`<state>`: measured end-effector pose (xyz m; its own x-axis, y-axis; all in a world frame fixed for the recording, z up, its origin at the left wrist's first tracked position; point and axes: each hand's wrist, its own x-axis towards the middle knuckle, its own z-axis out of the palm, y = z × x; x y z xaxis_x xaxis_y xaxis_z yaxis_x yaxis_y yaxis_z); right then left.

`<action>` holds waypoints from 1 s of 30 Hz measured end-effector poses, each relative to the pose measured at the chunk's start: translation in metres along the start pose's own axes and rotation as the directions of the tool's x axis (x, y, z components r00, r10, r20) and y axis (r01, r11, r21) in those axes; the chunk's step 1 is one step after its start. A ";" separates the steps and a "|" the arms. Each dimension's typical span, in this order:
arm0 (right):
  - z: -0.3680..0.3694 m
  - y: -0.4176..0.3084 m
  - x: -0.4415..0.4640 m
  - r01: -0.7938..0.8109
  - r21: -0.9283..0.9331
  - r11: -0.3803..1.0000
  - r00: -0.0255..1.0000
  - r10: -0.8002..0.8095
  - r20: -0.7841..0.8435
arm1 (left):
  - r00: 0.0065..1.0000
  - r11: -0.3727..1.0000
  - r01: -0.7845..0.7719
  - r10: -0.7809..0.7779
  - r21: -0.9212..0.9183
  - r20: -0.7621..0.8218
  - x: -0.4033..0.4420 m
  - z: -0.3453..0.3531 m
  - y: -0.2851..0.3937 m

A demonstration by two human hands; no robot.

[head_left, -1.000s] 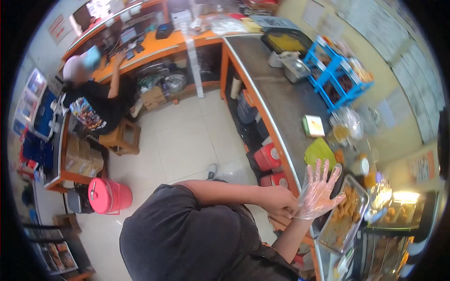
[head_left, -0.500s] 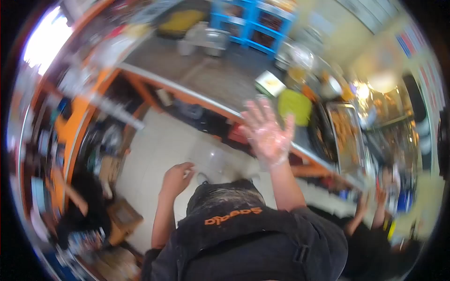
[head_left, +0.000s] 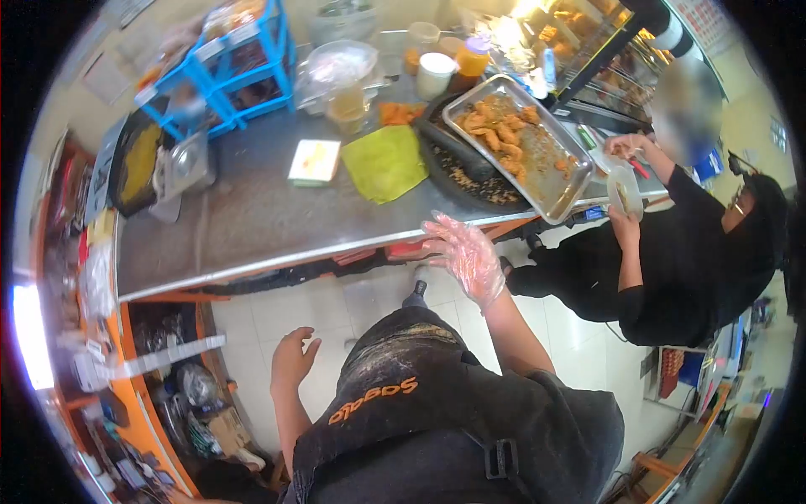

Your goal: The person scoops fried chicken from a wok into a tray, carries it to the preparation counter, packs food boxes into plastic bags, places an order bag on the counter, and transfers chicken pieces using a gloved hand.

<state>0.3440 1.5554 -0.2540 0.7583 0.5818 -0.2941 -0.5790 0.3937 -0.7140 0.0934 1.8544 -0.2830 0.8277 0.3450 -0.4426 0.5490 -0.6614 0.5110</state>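
My right hand (head_left: pixel 466 259), in a clear plastic glove, is raised at the front edge of the metal worktop (head_left: pixel 243 235). Its fingers are spread and nothing is in it. Nearest to it are a green cloth (head_left: pixel 384 164) and a black stone mortar (head_left: pixel 457 185) holding brown crumbs. A metal tray (head_left: pixel 544 189) of fried chicken pieces (head_left: pixel 499 134) rests partly over the mortar. Bare and empty, my left hand (head_left: pixel 294 357) hangs low over the floor, its thumb apart from loosely bent fingers.
A co-worker (head_left: pixel 672 244) stands at the right, holding a plastic container (head_left: pixel 624 191). Blue crates (head_left: pixel 227 80), a white box (head_left: pixel 315 161), a white tub (head_left: pixel 437 74) and a pan of yellow oil (head_left: pixel 138 164) stand on the worktop. A lit display case (head_left: pixel 588 50) is behind.
My view has turned right, bringing the tray, mortar and co-worker closer to the middle. Both hands stay empty; the gloved hand's fingers now point more to the left.
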 end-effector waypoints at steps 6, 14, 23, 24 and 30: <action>-0.084 -0.127 0.032 -0.059 -0.998 -0.019 0.664 -0.748 -0.025 | 0.996 0.997 -0.079 0.080 0.013 -0.049 0.091 -0.005 0.093; -0.138 -0.185 0.115 -0.230 -0.894 -0.384 0.918 -0.390 -0.069 | 0.989 0.989 -0.145 0.146 0.014 -0.028 0.151 0.004 0.140; -0.129 -0.192 0.094 -0.302 -0.944 -0.136 0.905 -0.352 -0.238 | 0.992 0.993 -0.110 0.106 0.048 0.072 0.171 0.005 0.147; -0.129 -0.191 0.089 -0.292 -0.950 -0.108 0.892 -0.388 -0.230 | 0.990 0.992 -0.116 0.111 0.052 0.081 0.171 0.001 0.153; -0.113 -0.180 0.046 -0.283 -0.959 -0.025 0.832 -0.504 -0.233 | 0.971 0.975 -0.207 0.194 0.087 0.141 0.183 -0.009 0.155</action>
<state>0.5168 1.4311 -0.2107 0.9922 0.1202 -0.0327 0.0871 -0.8572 -0.5076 0.3313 1.8212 -0.2780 0.8935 0.1131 -0.4347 0.3537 -0.7737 0.5257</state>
